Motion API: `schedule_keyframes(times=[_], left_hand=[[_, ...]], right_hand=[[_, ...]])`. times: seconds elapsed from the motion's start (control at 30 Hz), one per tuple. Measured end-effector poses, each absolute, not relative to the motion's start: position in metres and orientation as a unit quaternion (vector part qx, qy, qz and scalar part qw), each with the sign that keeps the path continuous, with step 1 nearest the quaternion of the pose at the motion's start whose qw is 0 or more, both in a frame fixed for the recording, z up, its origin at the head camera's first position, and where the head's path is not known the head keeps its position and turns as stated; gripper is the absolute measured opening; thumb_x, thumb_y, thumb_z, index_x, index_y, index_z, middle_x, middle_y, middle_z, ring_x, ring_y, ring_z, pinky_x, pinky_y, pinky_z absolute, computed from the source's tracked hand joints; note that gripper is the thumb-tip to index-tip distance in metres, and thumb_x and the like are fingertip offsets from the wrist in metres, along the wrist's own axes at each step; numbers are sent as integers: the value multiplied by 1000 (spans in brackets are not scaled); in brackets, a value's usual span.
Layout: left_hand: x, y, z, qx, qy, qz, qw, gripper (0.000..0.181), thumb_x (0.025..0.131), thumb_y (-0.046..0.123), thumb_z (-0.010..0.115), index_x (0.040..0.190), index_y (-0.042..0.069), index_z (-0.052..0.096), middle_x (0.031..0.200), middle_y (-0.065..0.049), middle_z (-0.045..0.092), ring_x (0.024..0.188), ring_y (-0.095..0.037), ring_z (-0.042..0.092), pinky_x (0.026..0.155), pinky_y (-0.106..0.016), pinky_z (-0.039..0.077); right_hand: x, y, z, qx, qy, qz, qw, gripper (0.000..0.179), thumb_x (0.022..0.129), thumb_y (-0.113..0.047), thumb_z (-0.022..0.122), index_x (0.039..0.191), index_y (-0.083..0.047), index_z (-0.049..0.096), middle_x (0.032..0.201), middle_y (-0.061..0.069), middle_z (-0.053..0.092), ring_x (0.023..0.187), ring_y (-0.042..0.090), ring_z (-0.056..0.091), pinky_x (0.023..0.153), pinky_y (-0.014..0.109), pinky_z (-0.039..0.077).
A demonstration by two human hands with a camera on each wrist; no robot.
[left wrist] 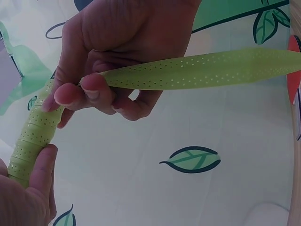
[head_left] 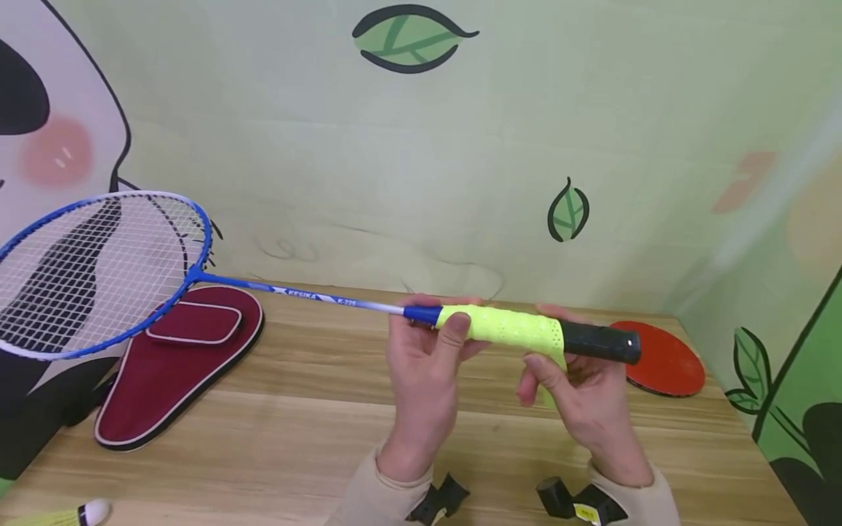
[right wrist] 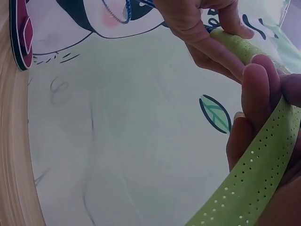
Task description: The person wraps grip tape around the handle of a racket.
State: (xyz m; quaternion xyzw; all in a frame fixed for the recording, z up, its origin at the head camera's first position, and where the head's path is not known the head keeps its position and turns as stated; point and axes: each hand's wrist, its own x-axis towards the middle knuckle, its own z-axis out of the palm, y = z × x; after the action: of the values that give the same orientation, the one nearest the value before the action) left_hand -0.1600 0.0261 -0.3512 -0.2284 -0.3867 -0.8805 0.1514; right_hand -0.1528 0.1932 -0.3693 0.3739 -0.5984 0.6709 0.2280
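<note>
A blue badminton racket (head_left: 302, 294) is held up across the head view, its strung head at the left. Perforated yellow-green grip tape (head_left: 506, 328) covers the handle from the blue cone rightward, while the black butt end (head_left: 601, 342) is bare. My left hand (head_left: 424, 372) grips the wrapped handle near the cone, thumb on top. My right hand (head_left: 592, 398) pinches the tape between thumb and fingers where it leaves the handle. From those fingers a loose length of tape (left wrist: 202, 70) stretches away in the left wrist view; the same strip (right wrist: 249, 174) runs downward in the right wrist view.
On the wooden table (head_left: 296, 438) lies a dark red paddle case (head_left: 177, 372) at the left. A red table tennis paddle (head_left: 664, 361) lies behind the right hand. A shuttlecock (head_left: 92, 513) sits at the near left corner. A printed wall cloth (head_left: 296, 146) stands behind the table.
</note>
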Motion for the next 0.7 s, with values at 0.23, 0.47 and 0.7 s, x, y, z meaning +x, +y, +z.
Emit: schedule_keyframes(times=[0.23, 0.47, 0.7], left_hand=[[-160, 27, -352, -210, -391, -884, 146, 32, 94, 12, 65, 108, -2, 40, 98, -10, 68, 85, -20, 69, 72, -41, 61], [-160, 29, -352, -211, -388, -881, 168, 28, 94, 10, 65, 108, 5, 41, 94, -9, 68, 83, -19, 67, 75, -33, 60], [-161, 28, -349, -341, -323, -868, 162, 39, 92, -12, 50, 121, 9, 37, 117, -14, 62, 111, -35, 62, 100, -52, 48]], right_hand=[[-152, 192, -370, 361, -578, 681, 267, 41, 81, 18, 67, 120, 19, 53, 73, 14, 70, 57, 18, 67, 49, 26, 57], [-151, 189, -373, 346, -593, 661, 302, 34, 83, 15, 68, 114, 20, 55, 67, 12, 68, 53, 15, 63, 47, 23, 54], [-152, 184, -373, 339, -590, 665, 308, 11, 87, 12, 64, 94, 18, 59, 59, 11, 65, 46, 15, 59, 39, 24, 47]])
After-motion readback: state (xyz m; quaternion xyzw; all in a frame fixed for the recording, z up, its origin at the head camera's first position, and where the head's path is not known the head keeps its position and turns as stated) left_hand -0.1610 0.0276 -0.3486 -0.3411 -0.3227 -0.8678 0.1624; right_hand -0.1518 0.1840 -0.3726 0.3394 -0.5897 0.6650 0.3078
